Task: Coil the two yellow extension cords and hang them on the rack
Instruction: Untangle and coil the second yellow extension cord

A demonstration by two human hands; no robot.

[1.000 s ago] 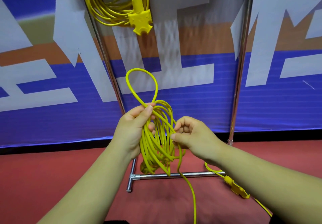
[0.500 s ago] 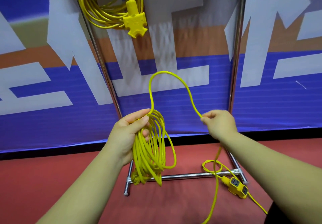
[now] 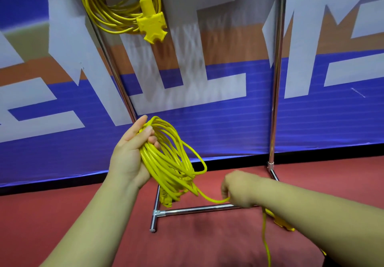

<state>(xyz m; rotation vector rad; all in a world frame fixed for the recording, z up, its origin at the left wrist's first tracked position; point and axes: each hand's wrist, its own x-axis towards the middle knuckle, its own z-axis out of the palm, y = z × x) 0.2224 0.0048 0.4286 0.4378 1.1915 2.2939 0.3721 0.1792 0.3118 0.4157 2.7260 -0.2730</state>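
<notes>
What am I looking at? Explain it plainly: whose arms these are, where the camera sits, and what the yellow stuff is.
No machine here: one camera, worn on a person's head, looks down at their own bare arms. The left hand grips a half-coiled yellow cord; the right hand, blurred, pinches that cord's loose tail, which trails on downward. A yellow connector lies on the red floor, partly hidden by the right forearm. Behind stands a chrome rack, with another yellow cord coiled and hanging near its top, before a blue banner.
</notes>
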